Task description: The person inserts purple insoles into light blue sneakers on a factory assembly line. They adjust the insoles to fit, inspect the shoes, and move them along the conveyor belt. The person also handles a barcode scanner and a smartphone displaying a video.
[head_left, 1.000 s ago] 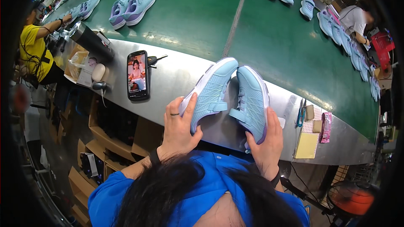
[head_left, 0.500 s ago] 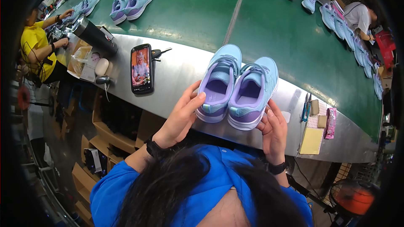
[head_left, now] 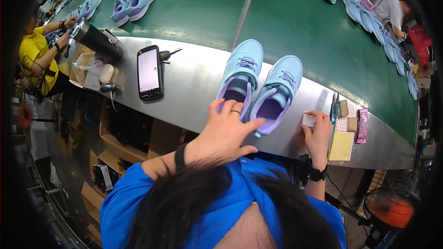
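Two light blue sneakers with lilac linings stand side by side at the table edge, toes pointing away: the left sneaker [head_left: 243, 62] and the right sneaker [head_left: 282, 80]. My left hand [head_left: 221, 129] is over their heels. Several of its fingers hook over the left sneaker's heel collar, and another finger reaches across the right one's heel opening, the thumb below it. To the right of the pair, my right hand [head_left: 317, 138] pinches a small white block [head_left: 309, 120] between thumb and fingers, close to the metal surface.
Blue-handled snips [head_left: 334, 110], tan blocks [head_left: 352, 124], a yellow pad [head_left: 341, 146] and a pink packet [head_left: 362, 126] lie right. A phone [head_left: 149, 74], keys [head_left: 164, 55] and a dark tumbler [head_left: 97, 40] are left. Beyond, several sneakers stand on the green belt [head_left: 198, 14]; co-workers flank it.
My left hand has moved from the left sneaker's side onto the heels. My right hand has left the right sneaker and taken the white block. The phone's screen has turned mostly white.
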`<state>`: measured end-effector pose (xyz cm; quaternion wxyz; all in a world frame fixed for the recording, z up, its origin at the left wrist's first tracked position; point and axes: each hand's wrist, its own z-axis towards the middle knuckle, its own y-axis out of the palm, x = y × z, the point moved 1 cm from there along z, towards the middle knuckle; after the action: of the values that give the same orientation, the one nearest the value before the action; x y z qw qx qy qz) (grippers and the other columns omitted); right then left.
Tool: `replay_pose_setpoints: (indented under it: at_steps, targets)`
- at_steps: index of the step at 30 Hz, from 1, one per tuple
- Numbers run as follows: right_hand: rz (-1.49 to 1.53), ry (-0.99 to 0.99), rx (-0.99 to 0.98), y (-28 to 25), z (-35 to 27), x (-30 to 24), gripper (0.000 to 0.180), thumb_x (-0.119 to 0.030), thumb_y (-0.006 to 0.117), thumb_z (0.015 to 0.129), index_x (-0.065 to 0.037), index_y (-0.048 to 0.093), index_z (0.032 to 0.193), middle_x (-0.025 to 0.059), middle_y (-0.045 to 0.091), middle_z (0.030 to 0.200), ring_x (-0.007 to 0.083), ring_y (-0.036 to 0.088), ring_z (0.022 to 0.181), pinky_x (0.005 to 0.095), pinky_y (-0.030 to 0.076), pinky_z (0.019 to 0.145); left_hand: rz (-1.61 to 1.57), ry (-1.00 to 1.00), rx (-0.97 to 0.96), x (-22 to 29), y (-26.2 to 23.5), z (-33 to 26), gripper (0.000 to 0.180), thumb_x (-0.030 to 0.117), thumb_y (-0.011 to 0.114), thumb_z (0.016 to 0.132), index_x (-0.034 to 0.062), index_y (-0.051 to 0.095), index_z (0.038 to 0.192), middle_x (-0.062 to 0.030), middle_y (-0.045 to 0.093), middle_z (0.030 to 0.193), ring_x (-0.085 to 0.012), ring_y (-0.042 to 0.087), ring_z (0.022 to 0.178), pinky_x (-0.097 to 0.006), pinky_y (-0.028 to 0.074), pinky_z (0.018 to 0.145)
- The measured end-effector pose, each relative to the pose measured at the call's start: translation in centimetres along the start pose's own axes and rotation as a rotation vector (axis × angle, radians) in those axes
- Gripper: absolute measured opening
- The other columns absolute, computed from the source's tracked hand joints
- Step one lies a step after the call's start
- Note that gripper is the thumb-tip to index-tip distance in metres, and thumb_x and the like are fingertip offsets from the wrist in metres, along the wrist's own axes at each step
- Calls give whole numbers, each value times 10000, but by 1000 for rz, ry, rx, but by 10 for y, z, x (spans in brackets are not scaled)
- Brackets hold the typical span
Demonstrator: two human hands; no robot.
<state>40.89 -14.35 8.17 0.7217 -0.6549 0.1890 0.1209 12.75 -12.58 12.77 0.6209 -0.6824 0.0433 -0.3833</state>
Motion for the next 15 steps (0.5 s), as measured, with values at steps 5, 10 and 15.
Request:
replay_pose_setpoints:
  at_steps: [5,10,15]
  targets:
    - [-122,2,99,-1,-2,10,385,-54,745,726,-7,531,1043,154,545,1001,344,498,1013,390,420,851,106,23,142,2,16,20,448,359,834,577,145,611,901,-128,586,1014,-292,492,1130,-525,204,1025]
    - [5,243,294,-8,-11,37,354,-179,722,787,1,520,1017,198,595,944,387,585,873,428,460,785,60,70,203,-32,-31,26,520,445,859,501,144,629,857,-43,620,940,-237,531,1087,-486,226,1012]
    - [-103,426,454,-38,-13,64,345,-225,702,822,6,517,1000,193,596,949,376,581,888,430,451,794,313,-33,440,-89,-86,56,592,484,834,545,113,686,983,-109,634,986,-240,514,1119,-531,215,992]
